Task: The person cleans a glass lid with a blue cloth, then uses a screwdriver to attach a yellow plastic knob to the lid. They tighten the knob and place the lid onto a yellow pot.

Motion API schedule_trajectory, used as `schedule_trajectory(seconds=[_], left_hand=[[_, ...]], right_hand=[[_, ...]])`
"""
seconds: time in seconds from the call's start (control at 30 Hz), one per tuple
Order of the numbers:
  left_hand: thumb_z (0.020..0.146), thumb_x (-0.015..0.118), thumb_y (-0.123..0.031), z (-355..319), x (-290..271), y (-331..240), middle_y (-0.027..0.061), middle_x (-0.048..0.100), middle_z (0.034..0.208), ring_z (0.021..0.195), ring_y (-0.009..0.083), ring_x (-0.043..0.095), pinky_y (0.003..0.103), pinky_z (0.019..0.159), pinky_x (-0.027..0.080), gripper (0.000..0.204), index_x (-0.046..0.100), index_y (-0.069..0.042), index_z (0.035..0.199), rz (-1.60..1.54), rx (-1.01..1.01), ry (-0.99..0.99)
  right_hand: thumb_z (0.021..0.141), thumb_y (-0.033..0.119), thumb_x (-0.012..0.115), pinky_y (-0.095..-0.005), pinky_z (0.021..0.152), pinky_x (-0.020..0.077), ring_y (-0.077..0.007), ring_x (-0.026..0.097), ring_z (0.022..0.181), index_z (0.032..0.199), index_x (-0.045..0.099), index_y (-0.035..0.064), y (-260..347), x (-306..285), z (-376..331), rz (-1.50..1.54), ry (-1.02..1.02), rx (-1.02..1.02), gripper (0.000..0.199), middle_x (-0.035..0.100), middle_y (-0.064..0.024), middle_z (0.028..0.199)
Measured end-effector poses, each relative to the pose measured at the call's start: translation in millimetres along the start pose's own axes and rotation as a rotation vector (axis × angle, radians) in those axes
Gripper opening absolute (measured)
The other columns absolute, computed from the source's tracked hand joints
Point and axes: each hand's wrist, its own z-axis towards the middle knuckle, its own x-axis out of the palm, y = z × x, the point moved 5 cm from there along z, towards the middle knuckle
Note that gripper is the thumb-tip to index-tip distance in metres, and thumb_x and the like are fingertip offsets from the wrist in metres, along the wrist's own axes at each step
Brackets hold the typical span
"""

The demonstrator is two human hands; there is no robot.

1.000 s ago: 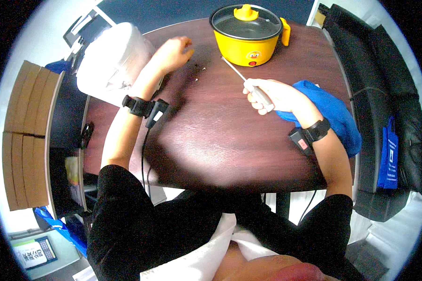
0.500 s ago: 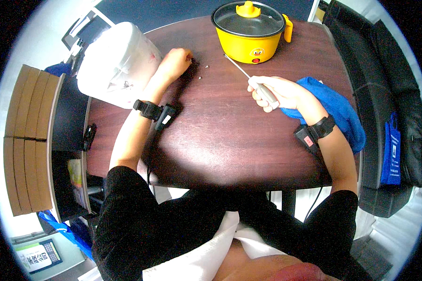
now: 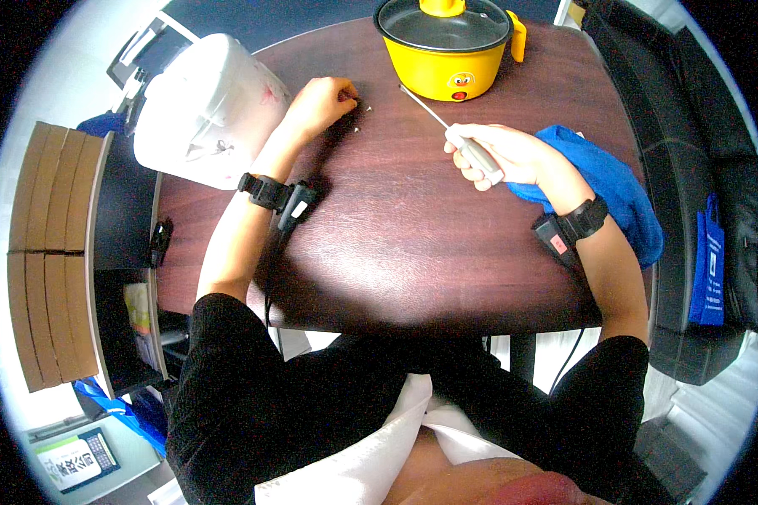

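Observation:
My right hand (image 3: 514, 155) is closed around the grey handle of a screwdriver (image 3: 480, 160). Its thin metal shaft points away to the far left, with the tip just short of the yellow pot. My left hand (image 3: 318, 108) rests low over the table, beside the white bucket, its fingers curled inward. Whatever those fingers may hold is hidden from view. To the right of them lie small light-coloured bits, perhaps screws: one (image 3: 369, 108) farther off and another (image 3: 356, 130) nearer.
A yellow electric pot (image 3: 434, 71) with a dark lid stands at the far edge of the brown table (image 3: 396, 244). The white bucket (image 3: 210, 118) is at the far left. A blue cloth (image 3: 602, 181) lies beneath my right wrist. Cardboard boxes (image 3: 50, 311) stand left, a black sofa (image 3: 691, 168) right.
My left hand has shifted slightly to the right, toward the small bits. The right hand keeps its hold on the screwdriver. The whole view has moved a little.

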Motion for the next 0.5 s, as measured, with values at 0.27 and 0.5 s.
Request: schedule_trajectory(seconds=[0.27, 0.5], left_hand=[[0.076, 0.067, -0.014, -6.2, -2.6, -2.0, 0.0188, 0.067, 0.087, 0.083, 0.0339, 0.066, 0.039, 0.076, 0.051, 0.021, 0.068, -0.002, 0.094, -0.06, 0.051, 0.024], [0.077, 0.067, -0.012, -5.7, -3.4, -8.8, 0.0168, 0.068, 0.09, 0.085, 0.0298, 0.067, 0.037, 0.078, 0.051, 0.019, 0.068, -0.001, 0.093, -0.077, 0.077, 0.052]], right_hand=[[0.098, 0.04, 0.047, -0.0239, 0.048, 0.0401, -0.0092, 0.049, 0.059, 0.098, 0.056, 0.0087, -1.5, -3.2, 3.5, -0.009, -0.011, 0.006, 0.033, 0.053, 0.0011, 0.073], [0.098, 0.04, 0.046, -0.0243, 0.048, 0.0402, -0.0096, 0.049, 0.058, 0.098, 0.056, 0.0087, -1.4, -3.0, 3.0, 0.005, -0.009, 0.008, 0.033, 0.052, 0.001, 0.072]])
